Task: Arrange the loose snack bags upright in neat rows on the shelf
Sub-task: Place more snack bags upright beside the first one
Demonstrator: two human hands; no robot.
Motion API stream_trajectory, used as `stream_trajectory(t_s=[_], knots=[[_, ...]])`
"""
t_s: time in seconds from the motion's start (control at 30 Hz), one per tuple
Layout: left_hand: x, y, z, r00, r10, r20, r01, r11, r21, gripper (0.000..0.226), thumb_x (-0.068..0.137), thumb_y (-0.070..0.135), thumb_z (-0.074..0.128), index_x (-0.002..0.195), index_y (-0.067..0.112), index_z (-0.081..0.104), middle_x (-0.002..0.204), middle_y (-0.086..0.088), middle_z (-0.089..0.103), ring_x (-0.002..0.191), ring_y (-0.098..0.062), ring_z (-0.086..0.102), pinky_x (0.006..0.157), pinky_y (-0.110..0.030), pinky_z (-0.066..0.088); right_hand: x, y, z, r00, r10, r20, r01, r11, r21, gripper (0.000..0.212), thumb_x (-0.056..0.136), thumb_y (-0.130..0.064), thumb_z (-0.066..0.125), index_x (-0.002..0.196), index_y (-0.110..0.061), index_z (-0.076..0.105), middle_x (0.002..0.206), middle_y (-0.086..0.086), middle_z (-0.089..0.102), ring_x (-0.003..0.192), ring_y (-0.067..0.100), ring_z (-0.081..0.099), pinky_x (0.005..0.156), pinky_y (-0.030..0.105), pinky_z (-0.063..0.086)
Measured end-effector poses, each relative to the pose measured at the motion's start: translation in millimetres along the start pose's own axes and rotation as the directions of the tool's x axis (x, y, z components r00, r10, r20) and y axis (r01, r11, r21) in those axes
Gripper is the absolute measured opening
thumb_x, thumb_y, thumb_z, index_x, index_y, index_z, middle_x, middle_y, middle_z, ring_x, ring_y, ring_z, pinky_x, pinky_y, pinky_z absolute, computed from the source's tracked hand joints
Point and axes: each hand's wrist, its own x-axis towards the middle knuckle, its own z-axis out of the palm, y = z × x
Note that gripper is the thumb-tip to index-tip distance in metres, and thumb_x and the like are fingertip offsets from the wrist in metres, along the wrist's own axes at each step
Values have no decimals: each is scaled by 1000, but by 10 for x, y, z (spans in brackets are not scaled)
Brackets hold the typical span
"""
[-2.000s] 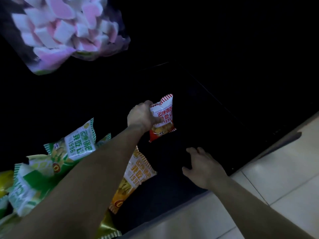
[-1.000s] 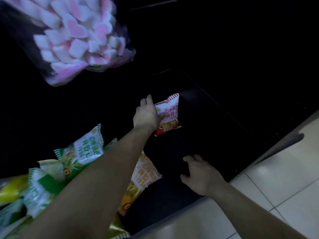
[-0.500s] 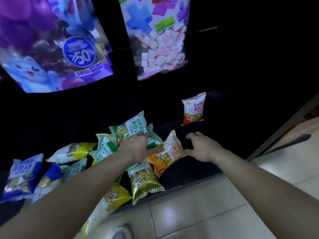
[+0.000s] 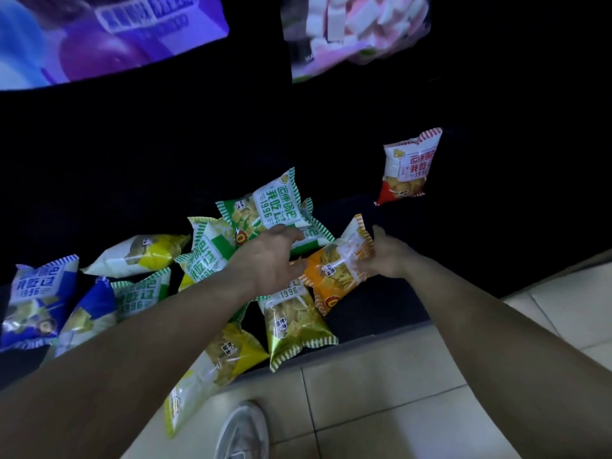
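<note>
- Head view: my right hand point(image 4: 389, 258) grips the orange snack bag point(image 4: 334, 271), which lies flat on the shelf point(image 4: 381, 309). My left hand point(image 4: 270, 260) hovers slack over the green snack bag point(image 4: 275, 210), holding nothing.
- I judge this a pick-up. Next I stand the orange one beside the upright red snack bag point(image 4: 409, 167).
- The shelf's dark back is unreadable.

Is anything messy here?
Yes. Only the red bag stands upright. The others lie flat in a jumbled heap, one yellow bag hangs over the shelf edge, and the right hand grips an orange bag.
</note>
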Motion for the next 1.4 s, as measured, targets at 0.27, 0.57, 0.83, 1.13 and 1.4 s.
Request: stream_trajectory(t_s=[0.27, 0.57, 0.83, 1.13, 1.4], knots=[[-44, -123, -4, 1000, -10, -23, 10, 1000, 17, 63, 91, 48, 57, 145, 25, 34, 148, -3, 40, 128, -25, 47, 102, -43, 44, 67, 51, -71, 997, -66, -45, 72, 987, 146, 70, 55, -43, 95, 112, -19, 61, 109, 0, 67, 101, 22, 66, 85, 44, 57], [-201, 25, -135, 992, 73, -100, -67, 996, 62, 57, 91, 45, 57, 142, 26, 37, 138, 3, 41, 109, -21, 56, 83, -35, 48, -419, -232, -324, 962, -167, -215, 149, 984, -97, 84, 50, -50, 92, 110, -31, 37, 94, -8, 61, 77, 11, 63, 65, 37, 56], [-463, 418, -506, 981, 67, -180, -72, 997, -25, 67, 87, 50, 62, 143, 29, 34, 139, 3, 44, 114, -21, 53, 86, -34, 47, -1478, -561, -743, 947, -238, -215, 136, 905, -404, 80, 50, -57, 87, 108, -43, 34, 87, -13, 45, 72, 6, 50, 59, 32, 44], [-936, 1292, -747, 951, 291, -102, -306, 931, -199, 79, 61, 57, 84, 130, 42, 47, 116, 22, 54, 102, -1, 53, 77, -19, 43, -2583, -532, -680, 933, -298, -203, 159, 846, -510, 84, 45, -65, 84, 109, -39, 35, 81, -14, 49, 74, 9, 53, 54, 32, 39], [-804, 1671, -581, 966, 253, -44, -257, 957, -132, 68, 58, 55, 85, 117, 39, 55, 85, 20, 57, 73, 2, 56, 54, -19, 39, -2664, -259, -695, 915, -288, -282, 150, 892, -426, 101, 47, -65, 84, 126, -33, 28, 103, -7, 63, 81, 15, 63, 67, 38, 54]])
